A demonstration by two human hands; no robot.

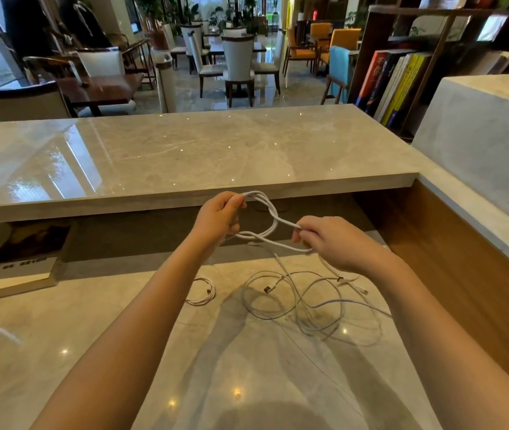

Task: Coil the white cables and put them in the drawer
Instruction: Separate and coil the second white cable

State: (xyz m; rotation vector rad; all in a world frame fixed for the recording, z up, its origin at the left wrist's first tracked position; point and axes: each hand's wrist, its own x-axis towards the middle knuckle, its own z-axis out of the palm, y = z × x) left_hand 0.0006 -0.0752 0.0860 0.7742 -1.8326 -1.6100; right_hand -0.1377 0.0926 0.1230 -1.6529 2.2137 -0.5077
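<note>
Both hands hold one white cable (273,223) above the marble desk. My left hand (220,217) pinches several loops of it at the top. My right hand (333,240) grips the same cable's lower loop, a little to the right and lower. The cable's loose end trails down to the desk. Below the hands lies a tangle of loose white cables (309,302) with plugs showing. A small coiled white cable (202,290) rests to the left of the tangle. No drawer is visible.
A raised marble counter (185,156) runs across just behind the hands. A book (20,274) lies under it at the left. A wooden side panel (464,252) walls the desk on the right. Bookshelves, chairs and tables stand beyond.
</note>
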